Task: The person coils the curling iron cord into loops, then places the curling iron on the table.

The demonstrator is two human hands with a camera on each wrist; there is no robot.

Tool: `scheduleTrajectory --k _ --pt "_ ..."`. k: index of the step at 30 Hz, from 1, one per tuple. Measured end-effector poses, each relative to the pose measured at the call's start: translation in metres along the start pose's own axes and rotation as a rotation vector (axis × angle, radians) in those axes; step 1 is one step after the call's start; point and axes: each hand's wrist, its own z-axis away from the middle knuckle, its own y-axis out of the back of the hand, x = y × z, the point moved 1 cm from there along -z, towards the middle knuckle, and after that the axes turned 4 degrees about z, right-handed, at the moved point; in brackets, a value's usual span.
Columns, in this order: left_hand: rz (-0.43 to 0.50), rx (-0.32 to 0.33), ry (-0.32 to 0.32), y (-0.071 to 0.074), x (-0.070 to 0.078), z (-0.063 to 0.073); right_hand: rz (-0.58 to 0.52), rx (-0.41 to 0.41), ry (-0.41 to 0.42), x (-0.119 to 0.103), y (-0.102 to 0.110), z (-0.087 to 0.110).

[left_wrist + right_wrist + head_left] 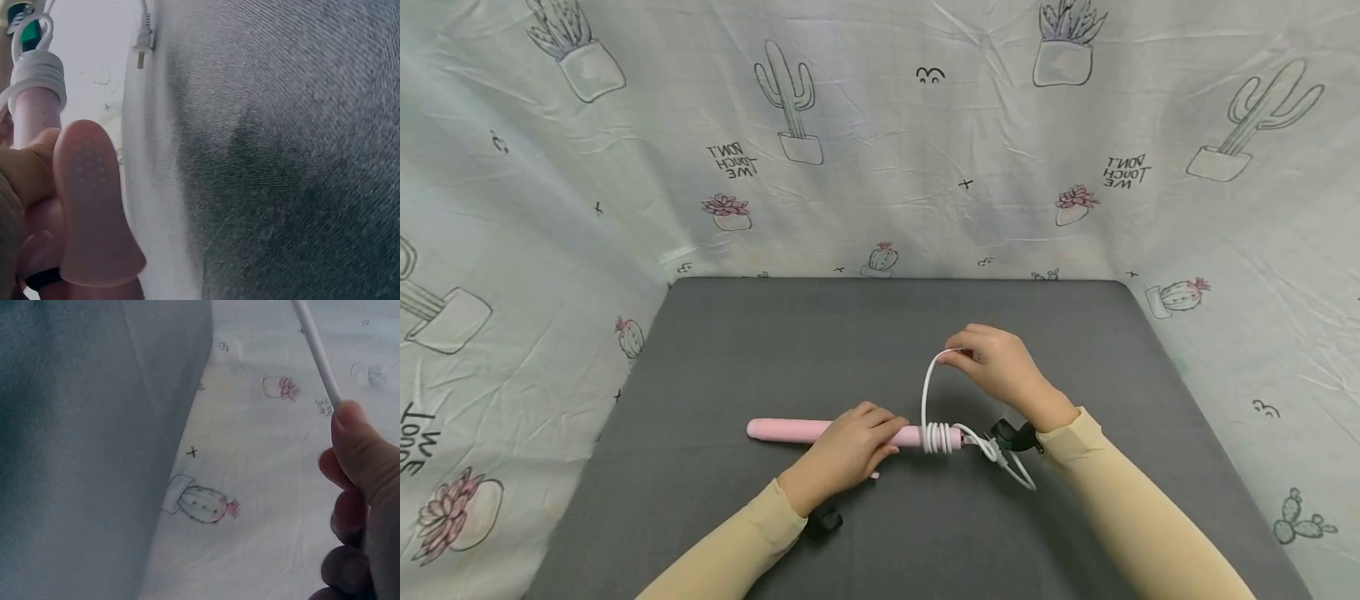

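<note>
Within left fingers (886, 427), pink wand (790, 430), cord (937, 437) around end

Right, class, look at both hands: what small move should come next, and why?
Probably the right hand should bring the white cord round the pink wand once more, beside the existing coils. It pinches a length of cord held away from the wand, several turns already sit near one end, and the left hand grips the wand.
</note>
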Motion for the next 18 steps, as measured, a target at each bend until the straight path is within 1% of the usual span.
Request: scheduleTrajectory --k 2,4,9,11,13,15,18 --pt "0.028 0.023 -0.012 0.002 0.000 0.001 -0.025 -0.039 -0.046 0.003 -0.001 0.002" --pt "0.054 0.051 -0.033 0.004 -0.001 0.001 -0.039 -0.064 -0.068 0.006 -0.003 0.005" --pt "0.119 0.156 -0.112 0.012 -0.002 -0.001 -0.028 -0.094 -0.049 0.012 -0.015 0.012" --pt "0.139 0.196 -0.131 0.016 -0.002 -0.003 -0.029 -0.099 -0.038 0.013 -0.022 0.015" --pt "0.156 0.229 -0.133 0.020 -0.003 -0.004 -0.033 -0.102 -0.031 0.013 -0.028 0.017" --pt "0.175 0.257 -0.120 0.025 -0.003 -0.006 -0.040 -0.110 -0.033 0.011 -0.032 0.020" --pt "0.200 0.287 -0.077 0.033 -0.004 -0.007 -0.062 -0.128 -0.056 0.007 -0.034 0.021"
